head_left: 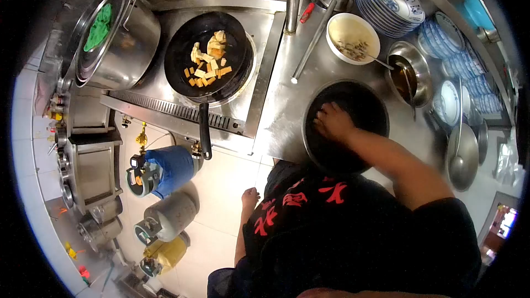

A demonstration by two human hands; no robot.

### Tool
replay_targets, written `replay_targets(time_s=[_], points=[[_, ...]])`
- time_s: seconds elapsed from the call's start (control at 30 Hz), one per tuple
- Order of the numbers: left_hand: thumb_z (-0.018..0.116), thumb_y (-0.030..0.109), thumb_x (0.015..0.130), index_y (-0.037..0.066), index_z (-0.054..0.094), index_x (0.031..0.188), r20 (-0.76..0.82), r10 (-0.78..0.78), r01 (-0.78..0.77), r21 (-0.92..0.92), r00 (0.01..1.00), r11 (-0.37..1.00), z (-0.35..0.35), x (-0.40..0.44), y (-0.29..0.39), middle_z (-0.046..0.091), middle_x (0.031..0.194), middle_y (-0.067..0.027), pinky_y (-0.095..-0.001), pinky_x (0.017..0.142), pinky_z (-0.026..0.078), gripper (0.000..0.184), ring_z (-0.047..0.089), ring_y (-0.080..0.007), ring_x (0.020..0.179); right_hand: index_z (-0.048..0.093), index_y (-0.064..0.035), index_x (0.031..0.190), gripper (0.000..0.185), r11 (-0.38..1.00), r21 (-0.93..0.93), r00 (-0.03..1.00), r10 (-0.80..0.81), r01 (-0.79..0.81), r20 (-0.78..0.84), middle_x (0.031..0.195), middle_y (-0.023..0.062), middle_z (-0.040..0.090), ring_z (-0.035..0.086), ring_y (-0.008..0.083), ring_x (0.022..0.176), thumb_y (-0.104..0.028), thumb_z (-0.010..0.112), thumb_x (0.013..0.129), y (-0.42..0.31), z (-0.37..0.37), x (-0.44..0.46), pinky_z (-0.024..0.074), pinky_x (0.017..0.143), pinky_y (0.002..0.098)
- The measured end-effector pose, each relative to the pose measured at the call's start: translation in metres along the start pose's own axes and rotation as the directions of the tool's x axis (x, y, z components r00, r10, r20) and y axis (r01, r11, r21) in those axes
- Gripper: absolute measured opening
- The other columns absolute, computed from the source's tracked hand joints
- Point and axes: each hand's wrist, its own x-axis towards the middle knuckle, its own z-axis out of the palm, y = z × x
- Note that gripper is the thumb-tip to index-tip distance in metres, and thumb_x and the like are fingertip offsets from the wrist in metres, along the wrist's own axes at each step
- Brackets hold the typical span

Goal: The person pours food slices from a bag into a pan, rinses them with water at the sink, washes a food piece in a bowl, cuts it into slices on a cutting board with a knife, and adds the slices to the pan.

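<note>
Right hand inside a black pan, at the surface's near edge.
The black shirt carried red characters, too distorted to read surely. The left hand hung beside it above the tiled floor, fingers curled in together; whether the right fingers were apart or clamped on anything could not be told against the dark pan. A strip of steel surface ran from the black pan to the stove's raised edge. Beyond that edge, a frying pan held pale yellow pieces, its handle jutting past the stove front. Farther back stood a white bowl and stacked plates with blue markings.
</note>
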Motion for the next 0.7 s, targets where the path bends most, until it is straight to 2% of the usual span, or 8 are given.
replay_targets(time_s=[0.1,0.2,0.3,0.4,0.43,0.5,0.53,0.7], points=[[0.050,0.024,0.085,-0.005,0.056,0.108,-0.003,0.008,-0.008,0.085,1.000,0.996,0.000,0.012,-0.014,0.064,0.082,-0.0135,-0.0277,0.055,0.049,0.038,0.061,-0.0179,0.064,0.054,-0.0135,0.113,0.039,0.992,0.062,0.947,0.084,-0.108,0.309,0.125,0.0192,0.043,0.042,0.0394,0.114,-0.034,0.060,0.080,-0.003,-0.014,0.009,0.0435,0.089,0.0475],[0.049,0.026,0.083,-0.006,0.058,0.104,-0.065,-0.162,0.159,-0.043,0.985,0.986,-0.007,0.003,-0.002,0.065,0.083,-0.0142,-0.0311,0.060,0.050,0.039,0.062,-0.0202,0.066,0.048,-0.0148,0.121,0.047,0.989,-0.124,0.987,0.092,-0.077,0.128,0.128,0.0194,0.040,0.046,0.0384,0.111,-0.031,0.063,0.079,-0.016,-0.034,0.002,0.0437,0.089,0.0454],[0.048,0.029,0.081,-0.004,0.064,0.092,-0.106,-0.190,0.173,-0.155,0.976,0.973,-0.006,0.020,-0.034,0.066,0.078,-0.0150,-0.0350,0.064,0.050,0.038,0.062,-0.0224,0.067,0.040,-0.0127,0.130,0.062,0.904,0.058,0.814,0.353,-0.424,0.461,0.128,0.0197,0.041,0.049,0.0336,0.110,-0.033,0.067,0.078,-0.021,-0.052,0.002,0.0420,0.092,0.0429],[0.046,0.029,0.079,-0.001,0.066,0.080,-0.082,0.028,-0.005,0.264,0.996,0.964,-0.022,0.025,-0.040,0.064,0.070,-0.0159,-0.0370,0.066,0.050,0.036,0.062,-0.0236,0.067,0.033,-0.0121,0.136,0.075,0.710,0.572,0.785,-0.044,-0.411,0.618,0.131,0.0151,0.043,0.046,0.0278,0.118,-0.031,0.072,0.074,0.020,-0.037,0.005,0.0346,0.101,0.0349],[0.046,0.028,0.078,0.000,0.065,0.069,-0.110,0.035,-0.008,0.239,0.993,0.971,-0.024,0.016,-0.028,0.063,0.065,-0.0149,-0.0375,0.064,0.048,0.035,0.060,-0.0242,0.064,0.028,-0.0111,0.139,0.080,0.712,0.617,0.832,-0.086,-0.334,0.548,0.133,0.0152,0.042,0.043,0.0225,0.121,-0.032,0.072,0.075,0.035,-0.026,0.003,0.0306,0.104,0.0327],[0.045,0.027,0.079,-0.001,0.061,0.067,-0.098,-0.019,0.037,0.195,0.995,0.980,-0.033,-0.005,0.008,0.061,0.063,-0.0137,-0.0367,0.062,0.047,0.035,0.057,-0.0222,0.060,0.023,-0.0083,0.140,0.085,0.773,0.523,0.826,0.003,-0.359,0.563,0.136,0.0186,0.036,0.036,0.0284,0.126,-0.027,0.072,0.073,0.037,-0.054,0.007,0.0298,0.105,0.0339],[0.045,0.025,0.081,-0.003,0.058,0.068,-0.122,-0.082,0.083,0.000,0.989,0.997,-0.032,-0.012,0.016,0.060,0.062,-0.0135,-0.0354,0.059,0.045,0.033,0.055,-0.0199,0.058,0.021,-0.0075,0.141,0.086,0.826,0.466,0.871,0.061,-0.318,0.487,0.136,0.0220,0.034,0.036,0.0335,0.126,-0.025,0.071,0.073,0.037,-0.059,0.008,0.0303,0.105,0.0354],[0.046,0.025,0.084,-0.004,0.059,0.074,-0.025,-0.052,0.055,0.170,0.998,0.984,-0.039,-0.003,0.003,0.060,0.063,-0.0127,-0.0343,0.058,0.045,0.032,0.055,-0.0187,0.059,0.016,-0.0070,0.142,0.096,0.819,0.362,0.848,0.254,-0.444,0.465,0.142,0.0283,0.019,0.027,0.0392,0.130,-0.038,0.072,0.070,0.005,-0.059,0.007,0.0274,0.107,0.0373]])
